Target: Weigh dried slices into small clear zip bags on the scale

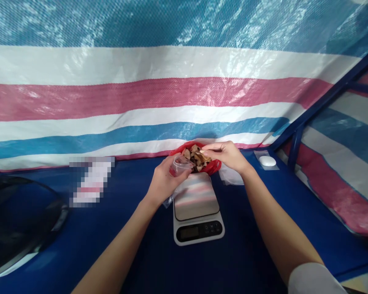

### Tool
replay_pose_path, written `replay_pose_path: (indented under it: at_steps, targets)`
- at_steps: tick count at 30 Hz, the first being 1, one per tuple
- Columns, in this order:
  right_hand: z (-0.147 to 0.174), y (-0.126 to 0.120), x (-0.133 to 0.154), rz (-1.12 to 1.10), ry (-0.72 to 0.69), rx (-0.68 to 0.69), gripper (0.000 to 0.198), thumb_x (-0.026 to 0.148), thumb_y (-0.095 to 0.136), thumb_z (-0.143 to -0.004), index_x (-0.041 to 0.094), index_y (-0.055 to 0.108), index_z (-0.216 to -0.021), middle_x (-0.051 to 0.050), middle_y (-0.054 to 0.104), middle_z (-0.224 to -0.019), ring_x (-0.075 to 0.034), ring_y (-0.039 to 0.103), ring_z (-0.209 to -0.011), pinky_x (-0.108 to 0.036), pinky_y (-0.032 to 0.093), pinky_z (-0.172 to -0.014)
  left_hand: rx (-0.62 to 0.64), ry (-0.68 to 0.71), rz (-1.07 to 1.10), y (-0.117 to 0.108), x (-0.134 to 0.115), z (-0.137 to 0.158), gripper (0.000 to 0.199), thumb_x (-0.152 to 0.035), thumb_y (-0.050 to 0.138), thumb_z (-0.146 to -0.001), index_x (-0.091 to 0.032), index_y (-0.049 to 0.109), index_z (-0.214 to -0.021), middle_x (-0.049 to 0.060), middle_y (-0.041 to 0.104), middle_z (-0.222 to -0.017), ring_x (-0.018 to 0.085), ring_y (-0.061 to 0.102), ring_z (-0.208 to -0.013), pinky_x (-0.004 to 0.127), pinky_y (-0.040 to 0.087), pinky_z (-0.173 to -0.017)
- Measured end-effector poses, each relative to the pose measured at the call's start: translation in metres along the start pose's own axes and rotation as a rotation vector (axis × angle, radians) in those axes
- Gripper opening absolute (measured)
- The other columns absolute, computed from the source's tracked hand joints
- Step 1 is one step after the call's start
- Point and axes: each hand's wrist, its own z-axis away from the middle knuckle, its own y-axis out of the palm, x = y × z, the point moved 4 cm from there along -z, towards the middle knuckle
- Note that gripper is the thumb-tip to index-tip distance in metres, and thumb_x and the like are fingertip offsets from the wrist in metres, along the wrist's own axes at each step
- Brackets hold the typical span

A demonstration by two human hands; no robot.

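Resting behind the white rectangular scale [196,197]: brown chunks [198,165] in a red plastic bag [215,167].
A clear plastic bag [183,162] is grasped by the left hand [163,179]; whether any chunk is pinched by the right hand [228,156] cannot be told.

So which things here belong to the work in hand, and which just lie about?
Likely in use:
Left hand, holding a clear plastic bag
Right hand, fingers at the brown pieces
Red bag around them
Scale

Likely lying about:
White oval object on a clear packet
Blurred-out sheet, left
Dark round-rimmed object
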Motion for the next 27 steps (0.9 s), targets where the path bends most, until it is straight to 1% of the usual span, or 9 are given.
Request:
replay_pose_path:
  at_steps: [4, 8, 13, 16, 19, 22, 25, 27]
  targets:
    - [0.005, 0.001, 0.021, -0.103, -0.028, 0.014, 0.030, 0.040, 0.081, -0.077, 0.022, 0.081, -0.101, -0.005, 0.079, -0.106, -0.024, 0.074, -0.101, -0.041, 0.057, -0.099, 0.069, -0.001, 0.039, 0.004, -0.001, 0.001, 0.051, -0.040, 0.077, -0.080, -0.021, 0.065, -0.126, 0.010, 0.072, -0.123, 0.028, 0.069, -0.112, 0.045, 0.055, -0.099]
    - [0.010, 0.008, 0.040, -0.092, -0.059, 0.068, 0.027, 0.038, 0.080, -0.079, 0.023, 0.081, -0.102, -0.004, 0.079, -0.106, -0.023, 0.074, -0.101, -0.040, 0.058, -0.096, 0.118, -0.014, 0.075, 0.007, -0.004, 0.001, 0.052, -0.038, 0.078, -0.079, -0.021, 0.065, -0.127, 0.009, 0.073, -0.119, 0.029, 0.070, -0.110, 0.045, 0.057, -0.095]
    - [0.013, 0.021, 0.049, 0.004, -0.114, 0.174, 0.028, 0.042, 0.075, -0.084, 0.025, 0.081, -0.106, -0.003, 0.079, -0.103, -0.022, 0.074, -0.092, -0.038, 0.061, -0.087, 0.149, 0.004, 0.159, 0.010, -0.008, 0.002, 0.049, -0.036, 0.079, -0.078, -0.022, 0.067, -0.122, 0.008, 0.073, -0.118, 0.028, 0.069, -0.110, 0.043, 0.057, -0.095]
    - [0.015, 0.026, 0.048, 0.068, -0.139, 0.226, 0.026, 0.039, 0.072, -0.088, 0.026, 0.080, -0.109, -0.004, 0.078, -0.104, -0.022, 0.073, -0.093, -0.038, 0.061, -0.086, 0.172, -0.012, 0.208, 0.012, -0.009, 0.002, 0.044, -0.034, 0.080, -0.077, -0.023, 0.070, -0.118, 0.007, 0.074, -0.116, 0.028, 0.069, -0.109, 0.041, 0.058, -0.091]
    - [0.016, 0.029, 0.049, 0.133, -0.138, 0.251, 0.024, 0.035, 0.071, -0.089, 0.027, 0.079, -0.111, -0.002, 0.079, -0.103, -0.022, 0.073, -0.093, -0.038, 0.059, -0.086, 0.178, -0.031, 0.261, 0.013, -0.010, 0.002, 0.043, -0.033, 0.081, -0.075, -0.023, 0.071, -0.116, 0.007, 0.074, -0.112, 0.026, 0.070, -0.104, 0.040, 0.059, -0.088]
    - [0.017, 0.034, 0.056, 0.230, -0.145, 0.269, 0.021, 0.030, 0.071, -0.089, 0.028, 0.080, -0.108, -0.001, 0.079, -0.101, -0.021, 0.072, -0.092, -0.035, 0.057, -0.085, 0.191, -0.052, 0.273, 0.014, -0.010, 0.003, 0.041, -0.031, 0.081, -0.075, -0.022, 0.071, -0.114, 0.006, 0.075, -0.109, 0.024, 0.070, -0.099, 0.038, 0.059, -0.084]
    - [0.017, 0.041, 0.061, 0.310, -0.165, 0.278, 0.019, 0.030, 0.070, -0.090, 0.027, 0.081, -0.106, -0.001, 0.080, -0.100, -0.021, 0.072, -0.092, -0.033, 0.056, -0.082, 0.207, -0.060, 0.254, 0.014, -0.010, 0.003, 0.037, -0.029, 0.080, -0.075, -0.022, 0.071, -0.111, 0.005, 0.074, -0.105, 0.022, 0.069, -0.096, 0.036, 0.059, -0.083]
    - [0.017, 0.044, 0.061, 0.335, -0.180, 0.283, 0.019, 0.030, 0.069, -0.091, 0.027, 0.080, -0.106, -0.001, 0.080, -0.102, -0.021, 0.071, -0.094, -0.032, 0.055, -0.083, 0.205, -0.055, 0.244, 0.014, -0.010, 0.003, 0.036, -0.028, 0.079, -0.076, -0.022, 0.071, -0.111, 0.005, 0.074, -0.105, 0.022, 0.069, -0.095, 0.036, 0.058, -0.083]
